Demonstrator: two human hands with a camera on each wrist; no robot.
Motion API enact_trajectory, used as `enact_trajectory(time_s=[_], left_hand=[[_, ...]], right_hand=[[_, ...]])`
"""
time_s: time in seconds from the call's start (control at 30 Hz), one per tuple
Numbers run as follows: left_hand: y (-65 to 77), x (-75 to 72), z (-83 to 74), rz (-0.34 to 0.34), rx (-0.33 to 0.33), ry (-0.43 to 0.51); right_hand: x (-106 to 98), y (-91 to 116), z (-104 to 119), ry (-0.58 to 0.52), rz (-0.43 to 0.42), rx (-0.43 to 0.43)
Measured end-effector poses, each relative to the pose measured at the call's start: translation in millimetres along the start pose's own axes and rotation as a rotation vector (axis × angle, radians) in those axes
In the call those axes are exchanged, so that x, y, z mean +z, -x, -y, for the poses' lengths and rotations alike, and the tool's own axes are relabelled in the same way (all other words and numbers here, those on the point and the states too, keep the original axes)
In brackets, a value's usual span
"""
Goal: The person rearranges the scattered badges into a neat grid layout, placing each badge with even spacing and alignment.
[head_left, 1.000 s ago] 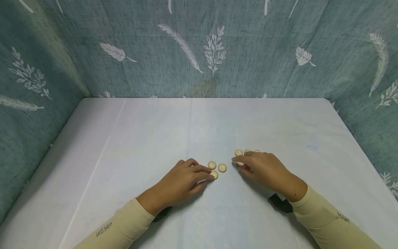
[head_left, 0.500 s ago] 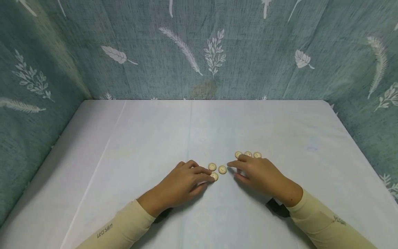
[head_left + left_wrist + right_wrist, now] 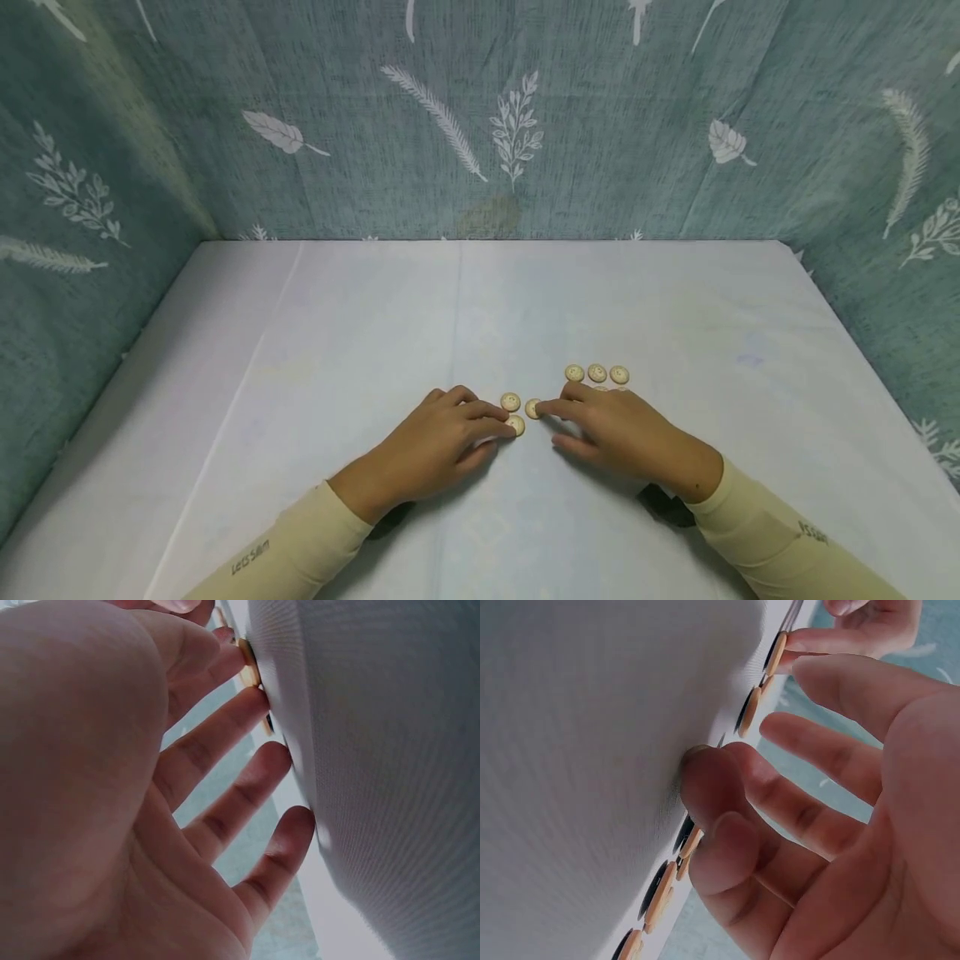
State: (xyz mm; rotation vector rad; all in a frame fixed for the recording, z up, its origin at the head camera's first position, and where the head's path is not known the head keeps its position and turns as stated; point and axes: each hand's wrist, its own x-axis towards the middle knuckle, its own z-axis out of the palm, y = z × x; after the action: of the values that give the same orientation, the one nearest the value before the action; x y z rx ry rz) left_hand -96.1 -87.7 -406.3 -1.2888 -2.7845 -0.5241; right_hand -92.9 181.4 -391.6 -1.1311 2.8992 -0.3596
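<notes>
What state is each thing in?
Left hand: relaxed, touching the front button
Right hand: index fingertip over the middle button
Front button: flat, partly covered
Middle button: flat, partly covered
Upper button: flat
Row of three buttons: flat
Other buttons: mostly hidden
White cloth: spread, creased
Green curtain: hanging

- Open room: the desk (image 3: 375, 308) beyond the buttons (image 3: 597, 372), and its near strip between the two sleeves (image 3: 780, 537).
- In the way mid-desk: left hand (image 3: 438, 442), right hand (image 3: 633, 433).
- Patterned cloth (image 3: 345, 183) bounds back and sides.
</notes>
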Motion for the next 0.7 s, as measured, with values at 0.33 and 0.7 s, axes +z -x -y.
enact_trajectory(time_s=[0.33,0.7], left_hand=[[-1.2,0.2,0.0,-0.001,0.001,0.003],[-0.6,0.1,0.3,0.003,-0.002,-0.003]], right_hand=[[2.3,0.8,0.0,-0.007,0.013,0.006],[4.0,0.7,0.7,-0.004,0.035,-0.008]])
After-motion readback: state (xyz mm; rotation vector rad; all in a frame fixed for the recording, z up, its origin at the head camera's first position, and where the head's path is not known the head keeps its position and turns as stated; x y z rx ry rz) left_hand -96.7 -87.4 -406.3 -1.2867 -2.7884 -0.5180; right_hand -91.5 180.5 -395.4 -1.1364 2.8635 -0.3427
